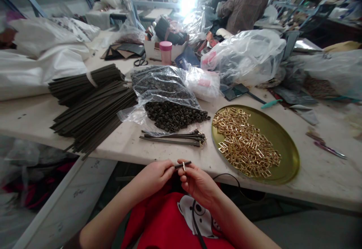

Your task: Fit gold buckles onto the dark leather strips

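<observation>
In front of my body, at the table's near edge, my left hand (163,172) pinches a narrow dark strap (178,165). My right hand (199,183) has a small gold buckle (184,167) between its fingertips. The strap's short end shows beside the buckle; whether it passes through the frame I cannot tell. Just beyond my hands lie several finished-looking straps with gold buckles (175,140). Behind them is a heap of small black loops (175,116), spilling from a clear plastic bag (166,81). To the right, gold buckles (249,143) are piled on a round gold-coloured tray (288,158).
Bundles of long dark strips (93,105) lie at left, overhanging the front edge. Further back stand a pink-lidded jar (165,53), black scissors (140,61) and plastic bags (246,54). A teal-handled tool (271,103) lies at right. Another person (246,7) is beyond the table.
</observation>
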Motion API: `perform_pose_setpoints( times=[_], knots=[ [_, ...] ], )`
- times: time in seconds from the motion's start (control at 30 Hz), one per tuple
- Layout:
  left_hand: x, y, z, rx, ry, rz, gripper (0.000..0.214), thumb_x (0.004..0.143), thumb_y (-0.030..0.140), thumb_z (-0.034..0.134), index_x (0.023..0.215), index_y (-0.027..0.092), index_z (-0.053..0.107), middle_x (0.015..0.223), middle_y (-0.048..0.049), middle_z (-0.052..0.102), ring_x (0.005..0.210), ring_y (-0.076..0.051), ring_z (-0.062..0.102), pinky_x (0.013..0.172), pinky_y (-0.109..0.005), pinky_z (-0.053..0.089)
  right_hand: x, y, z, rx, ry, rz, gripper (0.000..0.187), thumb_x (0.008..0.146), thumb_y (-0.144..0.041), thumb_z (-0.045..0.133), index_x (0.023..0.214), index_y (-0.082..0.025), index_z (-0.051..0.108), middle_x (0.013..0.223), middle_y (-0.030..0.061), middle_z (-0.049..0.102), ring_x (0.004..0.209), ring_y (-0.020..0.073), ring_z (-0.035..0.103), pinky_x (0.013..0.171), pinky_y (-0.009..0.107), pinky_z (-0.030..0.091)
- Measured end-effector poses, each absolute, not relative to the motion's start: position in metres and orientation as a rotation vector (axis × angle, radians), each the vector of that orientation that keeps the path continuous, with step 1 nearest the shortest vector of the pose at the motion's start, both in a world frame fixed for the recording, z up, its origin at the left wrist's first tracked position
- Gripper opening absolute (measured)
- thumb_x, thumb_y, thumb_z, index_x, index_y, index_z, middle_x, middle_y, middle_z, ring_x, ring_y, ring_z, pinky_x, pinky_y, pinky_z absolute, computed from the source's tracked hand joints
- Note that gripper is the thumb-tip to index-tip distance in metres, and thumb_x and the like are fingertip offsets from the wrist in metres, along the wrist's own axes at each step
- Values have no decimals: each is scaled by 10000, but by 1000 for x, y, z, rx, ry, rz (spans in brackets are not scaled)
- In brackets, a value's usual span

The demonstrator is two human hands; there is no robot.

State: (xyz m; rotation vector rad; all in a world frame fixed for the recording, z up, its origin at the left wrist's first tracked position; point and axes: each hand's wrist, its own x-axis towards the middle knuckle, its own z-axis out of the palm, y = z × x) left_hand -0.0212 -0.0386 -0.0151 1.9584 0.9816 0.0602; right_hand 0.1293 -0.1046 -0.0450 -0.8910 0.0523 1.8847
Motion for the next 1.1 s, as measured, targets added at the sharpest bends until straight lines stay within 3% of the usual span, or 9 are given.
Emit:
perform_pose_setpoints(
  times=[0.33,0.7,1.1],
  knots=[
    [-9,-45,-14,1754,1017,102,167,820,262,389,819,164,524,783,-18,597,711,-157,517,661,-249,391,125,-110,-39,-909,17,1904,385,582,-121,741,945,-158,619,683,-38,609,497,10,527,494,110,433],
    [-10,-46,-18,1659,952,110,205,853,280,364,804,154,518,725,0,569,650,-133,501,594,-228,385,122,-114,-64,-1004,-376,1641,388,682,-248,706,1044,-205,572,695,-32,585,535,64,523,527,194,423],
    [-9,-51,-10,1705,985,127,246,880,304,335,921,162,532,905,-47,619,821,-172,550,736,-249,402,119,-110,-55,-846,40,1852,287,621,-180,719,890,-152,624,592,-55,544,449,15,445,468,133,377]
  ],
)
